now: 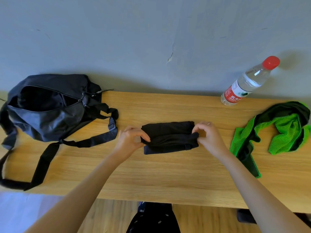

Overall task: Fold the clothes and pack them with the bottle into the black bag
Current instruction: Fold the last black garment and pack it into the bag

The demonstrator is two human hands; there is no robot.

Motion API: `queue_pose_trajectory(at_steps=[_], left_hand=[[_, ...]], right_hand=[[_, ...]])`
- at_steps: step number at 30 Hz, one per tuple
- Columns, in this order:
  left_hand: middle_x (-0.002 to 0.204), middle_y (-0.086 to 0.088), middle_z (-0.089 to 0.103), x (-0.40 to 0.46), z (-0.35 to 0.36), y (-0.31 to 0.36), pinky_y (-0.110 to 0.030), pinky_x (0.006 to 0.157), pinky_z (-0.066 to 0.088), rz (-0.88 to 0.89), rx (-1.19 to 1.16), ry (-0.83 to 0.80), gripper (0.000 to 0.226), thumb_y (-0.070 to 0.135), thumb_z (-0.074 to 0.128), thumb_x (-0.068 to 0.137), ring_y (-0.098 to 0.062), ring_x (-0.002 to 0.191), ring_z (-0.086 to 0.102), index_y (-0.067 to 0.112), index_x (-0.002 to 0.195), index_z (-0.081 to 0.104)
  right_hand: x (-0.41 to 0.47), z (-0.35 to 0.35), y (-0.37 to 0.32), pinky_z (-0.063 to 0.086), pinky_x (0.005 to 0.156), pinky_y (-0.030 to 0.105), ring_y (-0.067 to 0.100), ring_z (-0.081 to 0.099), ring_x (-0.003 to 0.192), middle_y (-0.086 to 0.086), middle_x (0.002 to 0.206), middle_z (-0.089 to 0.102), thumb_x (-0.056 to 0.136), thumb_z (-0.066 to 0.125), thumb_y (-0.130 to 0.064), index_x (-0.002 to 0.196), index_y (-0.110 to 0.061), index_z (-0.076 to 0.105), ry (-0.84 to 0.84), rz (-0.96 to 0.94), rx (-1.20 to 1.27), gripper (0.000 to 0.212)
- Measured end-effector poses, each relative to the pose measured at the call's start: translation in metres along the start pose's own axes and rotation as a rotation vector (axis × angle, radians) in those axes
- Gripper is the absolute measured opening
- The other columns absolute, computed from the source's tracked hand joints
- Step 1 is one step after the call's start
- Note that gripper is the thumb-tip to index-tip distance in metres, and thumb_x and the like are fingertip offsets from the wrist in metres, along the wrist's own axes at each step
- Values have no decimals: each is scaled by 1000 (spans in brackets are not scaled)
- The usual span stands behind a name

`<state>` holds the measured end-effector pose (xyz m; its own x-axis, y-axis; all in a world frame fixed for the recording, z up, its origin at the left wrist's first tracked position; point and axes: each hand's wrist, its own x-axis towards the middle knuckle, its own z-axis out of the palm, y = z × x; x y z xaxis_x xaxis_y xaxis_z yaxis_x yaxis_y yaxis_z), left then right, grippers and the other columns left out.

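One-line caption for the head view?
Both hands pinch a folded black garment between open black bag and bottle.

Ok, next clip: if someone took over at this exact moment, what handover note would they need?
Left hand pinches the left end of the black garment; right hand pinches its right end.
Garment lies mid-table, folded into a small bundle.
Bag sits at the table's left end, main zip open, no clothes seen inside.
Green mesh garment lies crumpled at the right end, not folded.
Bottle stands capped at the back right.
Done: black garment nearly folded.
Left: finish it, fold the green one, pack both and the bottle.
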<state>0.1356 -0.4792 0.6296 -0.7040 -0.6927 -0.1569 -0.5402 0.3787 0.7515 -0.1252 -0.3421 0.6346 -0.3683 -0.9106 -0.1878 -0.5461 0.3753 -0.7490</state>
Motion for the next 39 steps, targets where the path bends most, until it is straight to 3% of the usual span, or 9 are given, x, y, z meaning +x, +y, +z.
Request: queue_pose_trajectory(at_steps=[5,8,12,15,18,23,26,29,39], left_hand=[[93,32,56,-15,12,-4,-37,94,23,73,132,-38,31,-4,70,75,-14,109,48,25,84,73],[95,33,55,-22,15,-6,-34,94,25,92,106,-37,41,-11,61,78,-1,101,44,28,88,72],[96,13,60,-28,10,7,-5,84,36,-79,-159,73,35,-8,56,84,3,93,52,22,91,71],[94,8,66,-23,7,9,-3,72,35,-147,-238,250,19,-1,59,86,3,81,52,16,89,68],[93,11,63,-16,8,5,-1,69,36,-258,-260,285,14,6,60,88,10,78,50,18,95,63],[106,6,59,-11,15,-8,-7,81,40,-271,-173,148,39,-8,60,81,0,93,52,19,110,60],[107,3,64,-7,19,-14,-36,96,43,-173,-103,126,35,2,69,78,-15,105,54,20,108,65],[103,8,65,-3,21,-17,-50,93,43,-168,-66,169,32,8,69,79,-20,105,54,25,105,67],[102,1,65,7,25,-11,-39,92,29,-298,23,255,9,14,66,85,-22,110,44,18,92,70]], right_hand=[[-10,7,17,35,77,31,15,44,91,-4,79,54,74,53,17,70,-23,59,43,-67,-190,41],[-12,6,19,32,77,27,13,46,93,-2,83,57,80,49,16,74,-20,60,70,-66,-205,38],[-11,7,9,33,74,25,15,48,93,-3,88,58,87,50,6,83,-18,56,144,-49,-170,24],[-11,11,-6,37,77,27,18,48,96,2,96,56,86,59,-4,95,-12,56,206,-133,-241,12],[-14,25,-24,38,83,26,19,49,101,5,104,55,81,70,-16,103,-12,57,161,-277,-366,26],[-19,68,-42,41,94,33,22,51,108,4,113,53,69,81,-24,108,-15,58,-51,-476,-516,46],[-20,84,-44,46,93,37,24,54,107,6,114,55,67,82,-21,107,-15,61,-89,-503,-566,45],[-21,90,-43,47,93,37,24,55,106,6,113,56,69,80,-16,103,-14,63,-59,-501,-578,38],[-19,88,-38,48,89,31,22,57,101,6,105,59,76,72,-3,93,-10,65,17,-576,-509,20]])
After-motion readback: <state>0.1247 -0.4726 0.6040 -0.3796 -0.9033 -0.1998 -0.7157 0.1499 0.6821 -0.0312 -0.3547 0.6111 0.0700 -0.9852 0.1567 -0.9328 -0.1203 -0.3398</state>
